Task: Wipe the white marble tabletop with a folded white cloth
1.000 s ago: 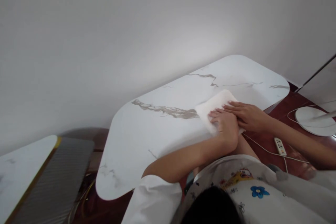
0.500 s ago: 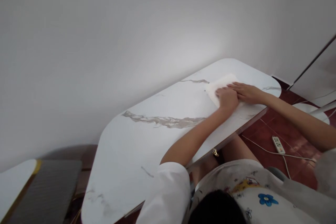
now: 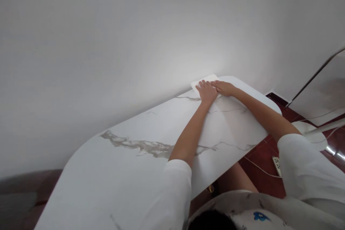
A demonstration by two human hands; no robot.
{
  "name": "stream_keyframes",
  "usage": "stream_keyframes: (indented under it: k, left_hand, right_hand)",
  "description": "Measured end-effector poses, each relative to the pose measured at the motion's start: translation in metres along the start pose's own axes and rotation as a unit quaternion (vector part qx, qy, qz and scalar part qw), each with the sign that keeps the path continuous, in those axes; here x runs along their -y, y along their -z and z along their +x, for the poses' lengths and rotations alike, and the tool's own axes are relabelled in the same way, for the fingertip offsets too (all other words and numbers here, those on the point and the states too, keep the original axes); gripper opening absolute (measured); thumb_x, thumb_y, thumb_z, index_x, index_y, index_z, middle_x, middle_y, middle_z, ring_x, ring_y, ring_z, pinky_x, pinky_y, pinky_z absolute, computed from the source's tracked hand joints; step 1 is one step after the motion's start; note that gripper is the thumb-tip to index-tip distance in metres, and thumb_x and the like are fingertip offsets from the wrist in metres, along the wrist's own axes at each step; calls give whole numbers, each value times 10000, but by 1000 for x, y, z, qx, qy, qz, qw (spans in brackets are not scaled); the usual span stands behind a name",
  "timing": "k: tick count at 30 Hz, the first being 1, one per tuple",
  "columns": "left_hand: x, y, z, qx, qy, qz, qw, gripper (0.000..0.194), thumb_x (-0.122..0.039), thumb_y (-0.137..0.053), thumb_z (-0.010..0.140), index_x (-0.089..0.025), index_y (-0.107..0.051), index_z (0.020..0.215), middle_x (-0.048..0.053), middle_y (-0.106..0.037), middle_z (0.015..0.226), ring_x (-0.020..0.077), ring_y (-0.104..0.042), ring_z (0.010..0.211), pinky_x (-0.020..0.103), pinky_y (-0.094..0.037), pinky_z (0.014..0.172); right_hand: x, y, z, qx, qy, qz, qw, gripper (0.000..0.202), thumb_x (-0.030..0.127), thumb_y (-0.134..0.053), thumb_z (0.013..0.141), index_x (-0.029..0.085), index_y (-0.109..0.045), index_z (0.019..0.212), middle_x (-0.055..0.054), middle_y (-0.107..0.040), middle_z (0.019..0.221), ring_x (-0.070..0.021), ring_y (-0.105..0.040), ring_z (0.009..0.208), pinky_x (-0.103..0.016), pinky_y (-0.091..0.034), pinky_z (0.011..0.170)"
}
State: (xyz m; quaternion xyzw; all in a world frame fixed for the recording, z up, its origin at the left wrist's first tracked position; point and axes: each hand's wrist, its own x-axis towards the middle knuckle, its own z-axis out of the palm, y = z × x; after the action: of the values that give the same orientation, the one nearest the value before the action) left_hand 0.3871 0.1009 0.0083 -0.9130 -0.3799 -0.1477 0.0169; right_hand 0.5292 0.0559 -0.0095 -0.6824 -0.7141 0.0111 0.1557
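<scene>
My left hand (image 3: 207, 91) lies flat with fingers spread, pressing on a folded white cloth (image 3: 198, 82) that could be a paper towel. Beside it, my right hand (image 3: 223, 88) rests with its fingers stretched out over the right part of the cloth, their tips touching my left hand. Both palms bear down from above, and much of the cloth is hidden beneath them. Under it is a white marble-patterned tabletop (image 3: 121, 179) with rounded corners. The cloth lies at the tabletop's far edge, close to the wall.
A pale wall (image 3: 121, 43) runs along the table's far side. On the red tiled floor (image 3: 266, 172) at right are a power strip (image 3: 276, 165) with a cable and a round white base (image 3: 309, 133). A dark blurred object (image 3: 18, 201) stands at lower left.
Both hands have slid the cloth away from me and leftward to the far edge. The left fingers, curled before, are now spread. My view has shifted, and the right sleeve shows more fully.
</scene>
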Motion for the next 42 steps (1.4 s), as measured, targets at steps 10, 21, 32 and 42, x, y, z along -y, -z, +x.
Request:
stream_keyframes:
  k: [10, 21, 32, 42]
  left_hand:
    - [-78, 6, -36, 12, -76, -49, 996, 556, -270, -326, 928, -60, -420, 1434, 205, -332, 1553, 354, -250, 1437, 597, -156, 1138]
    - [-123, 58, -166, 102, -82, -24, 991, 624, -327, -392, 957, -4, -325, 1487, 249, -264, 1569, 419, -174, 1460, 636, -144, 1140]
    - [-184, 34, -118, 55, -103, -86, 989, 612, -316, -402, 964, 45, -364, 1457, 285, -303, 1540, 425, -235, 1443, 629, -172, 1149]
    - [-126, -10, 6, -5, -97, -68, 993, 571, -298, -377, 954, 24, -421, 1422, 265, -365, 1513, 405, -287, 1416, 620, -200, 1132]
  right_hand:
    - [-21, 27, -107, -8, -75, -20, 997, 569, 338, -297, 962, 225, -333, 1519, -15, -379, 1552, -259, -306, 1445, -504, -265, 1186]
    - [75, 59, -238, 23, -85, 6, 996, 540, 293, -360, 952, 325, -393, 1490, 62, -389, 1538, -248, -299, 1446, -490, -341, 1154]
    - [-10, 66, -247, -58, -137, -3, 989, 580, 208, -364, 850, 274, -532, 1402, 49, -519, 1444, -221, -395, 1396, -462, -349, 1157]
    - [-76, 46, -108, -51, -120, -36, 991, 544, 251, -314, 902, 235, -499, 1414, -11, -494, 1477, -259, -406, 1390, -492, -379, 1120]
